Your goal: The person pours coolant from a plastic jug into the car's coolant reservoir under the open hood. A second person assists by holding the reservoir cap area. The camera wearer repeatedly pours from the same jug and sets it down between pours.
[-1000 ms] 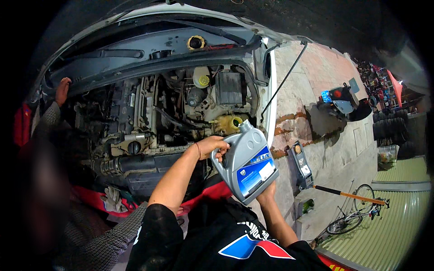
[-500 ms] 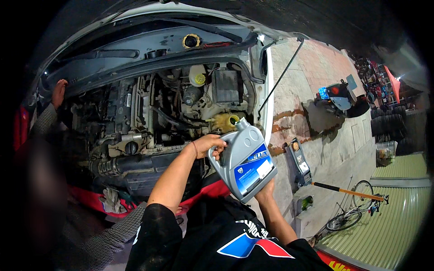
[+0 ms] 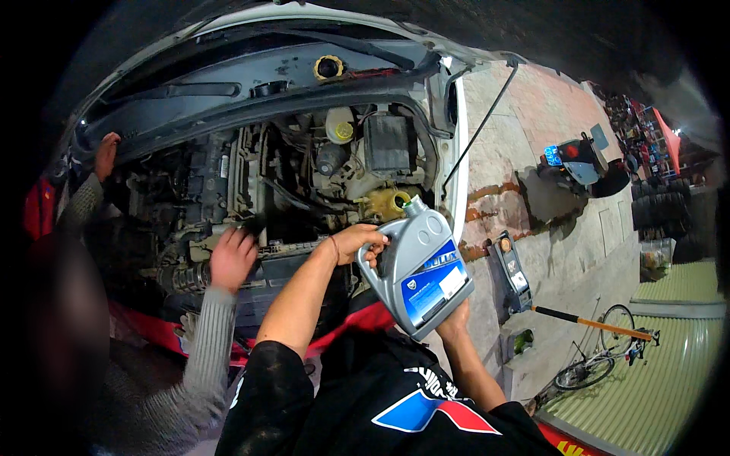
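Note:
A grey plastic jug (image 3: 422,266) with a blue label leans over the front edge of the engine bay. My left hand (image 3: 360,245) is wrapped round its handle, and my right hand (image 3: 455,321) supports it low at the bottom. The jug's uncapped neck is right beside the open mouth of a yellowed plastic reservoir (image 3: 378,204); whether they touch I cannot tell. No stream of liquid shows. A yellow-rimmed cap (image 3: 328,68) lies on the cowl below the windscreen.
A co-worker's hand (image 3: 233,258) is over the engine (image 3: 201,178); their other hand (image 3: 106,155) rests at the car's far left. A hood prop rod (image 3: 480,129) rises at right. On the paving stand a floor jack (image 3: 514,273), a scooter (image 3: 579,165) and a bicycle (image 3: 601,356).
The co-worker's grey-sleeved arm has reached in over the engine from the lower left. My hands keep the same hold on the jug, and the whole view has shifted slightly.

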Tool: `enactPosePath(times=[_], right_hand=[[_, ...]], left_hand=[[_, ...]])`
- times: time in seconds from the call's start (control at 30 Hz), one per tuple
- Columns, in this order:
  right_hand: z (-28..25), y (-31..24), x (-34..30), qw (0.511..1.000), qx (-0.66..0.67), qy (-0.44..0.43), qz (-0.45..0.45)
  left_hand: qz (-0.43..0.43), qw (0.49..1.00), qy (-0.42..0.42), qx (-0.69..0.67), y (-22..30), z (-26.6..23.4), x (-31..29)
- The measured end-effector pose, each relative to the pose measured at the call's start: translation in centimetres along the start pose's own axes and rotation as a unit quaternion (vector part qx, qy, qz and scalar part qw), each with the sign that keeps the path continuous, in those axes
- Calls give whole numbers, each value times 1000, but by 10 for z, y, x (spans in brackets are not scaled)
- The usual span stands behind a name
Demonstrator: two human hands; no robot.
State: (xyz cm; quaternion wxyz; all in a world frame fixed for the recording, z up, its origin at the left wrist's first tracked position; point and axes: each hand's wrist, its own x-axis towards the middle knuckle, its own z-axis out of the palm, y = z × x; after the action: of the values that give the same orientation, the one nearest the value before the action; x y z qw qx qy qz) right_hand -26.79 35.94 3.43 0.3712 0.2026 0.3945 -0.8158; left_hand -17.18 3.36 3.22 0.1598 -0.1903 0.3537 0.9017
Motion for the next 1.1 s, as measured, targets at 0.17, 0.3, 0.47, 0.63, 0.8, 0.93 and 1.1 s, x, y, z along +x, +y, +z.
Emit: enactPosePath(times=[0.17, 0.3, 0.47, 0.63, 0.8, 0.93, 1.1], right_hand=[[-16, 1, 7, 999, -28, -3, -21], [-11, 1, 5, 1000, -8, -12, -4], [-5, -1, 2, 1000, 2, -8, 4], [-4, -1, 3, 1000, -10, 16, -3], [-3, -3, 3, 1000, -17, 14, 1], [5, -2, -4, 999, -20, 28, -1], [4, -3, -6, 999, -31, 13, -14]], left_hand=[[-4, 1000, 11, 9, 3, 5, -1], [-4, 1000, 15, 10, 2, 3, -2], [-8, 999, 24, 22, 2, 4, 0], [-9, 1000, 20, 3, -4, -2, 3], [-13, 1000, 19, -1, -3, 0, 2], [-1, 999, 40, 27, -5, -1, 2], [-3, 998, 51, 37, -4, 2, 4]])
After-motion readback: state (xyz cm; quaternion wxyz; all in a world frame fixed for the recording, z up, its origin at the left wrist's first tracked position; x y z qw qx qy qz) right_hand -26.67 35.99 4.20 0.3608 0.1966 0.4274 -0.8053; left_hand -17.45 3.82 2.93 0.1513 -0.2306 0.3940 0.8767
